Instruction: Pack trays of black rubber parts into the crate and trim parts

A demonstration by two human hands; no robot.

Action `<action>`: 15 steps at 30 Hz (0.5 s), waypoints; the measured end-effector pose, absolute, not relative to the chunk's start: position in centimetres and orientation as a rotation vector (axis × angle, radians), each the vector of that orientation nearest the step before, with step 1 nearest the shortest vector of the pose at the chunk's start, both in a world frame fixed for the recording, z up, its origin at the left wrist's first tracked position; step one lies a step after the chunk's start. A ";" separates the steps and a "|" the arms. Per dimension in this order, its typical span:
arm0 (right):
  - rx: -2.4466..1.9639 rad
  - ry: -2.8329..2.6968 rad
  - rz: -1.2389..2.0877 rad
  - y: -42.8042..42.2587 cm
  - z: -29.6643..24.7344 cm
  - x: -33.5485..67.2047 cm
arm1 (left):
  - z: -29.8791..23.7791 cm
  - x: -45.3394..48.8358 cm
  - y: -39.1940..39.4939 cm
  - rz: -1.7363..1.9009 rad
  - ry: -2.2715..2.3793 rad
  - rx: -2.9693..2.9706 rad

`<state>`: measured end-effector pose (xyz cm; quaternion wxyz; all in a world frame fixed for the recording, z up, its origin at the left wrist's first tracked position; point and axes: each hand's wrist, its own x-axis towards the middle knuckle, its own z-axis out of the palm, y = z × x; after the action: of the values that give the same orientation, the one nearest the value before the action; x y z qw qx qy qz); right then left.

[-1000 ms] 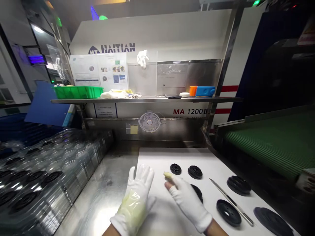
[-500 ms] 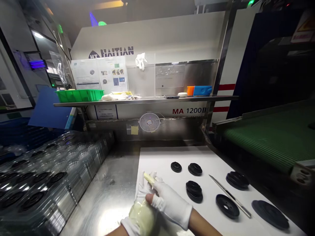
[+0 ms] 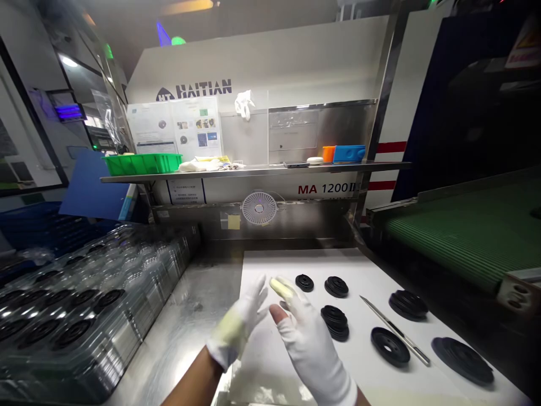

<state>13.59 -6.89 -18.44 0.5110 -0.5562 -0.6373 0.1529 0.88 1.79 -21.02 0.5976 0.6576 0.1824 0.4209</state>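
Note:
Both my hands wear white gloves and hover over the near edge of a white mat (image 3: 291,265). My left hand (image 3: 236,330) is raised with its fingers stretched out, holding nothing. My right hand (image 3: 302,332) is just beside it, fingers extended, the index finger capped with a yellowish cot and the bare thumb showing; it holds nothing. The hands almost touch. Nearest to my right hand is a stack of black round parts (image 3: 335,322). More black discs (image 3: 336,286) lie farther back on the mat.
A thin metal blade (image 3: 395,330) lies on the mat among black discs (image 3: 391,347) at the right. Clear blister trays (image 3: 84,304) with black parts fill the left. A green conveyor belt (image 3: 465,237) runs on the right. A steel shelf (image 3: 253,169) holds a green bin (image 3: 143,163).
My hands were pressed together, the right over the left glove, half a second ago. They have come apart and risen, fingers spread. The view shifted slightly left.

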 end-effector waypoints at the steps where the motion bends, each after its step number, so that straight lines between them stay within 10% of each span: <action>1: -1.333 -1.492 0.332 -7.1 -19.1 13.6 | -20.7 0.3 1.9 0.981 0.381 1.364; 15: -1.124 -1.329 0.860 -13.2 -24.4 9.1 | -24.0 -0.7 -3.5 1.162 0.258 0.950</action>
<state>9.05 -13.16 -24.41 0.5646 -0.4779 -0.5649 0.3657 -0.67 -3.53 -24.03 0.7239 0.4303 0.1168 0.5264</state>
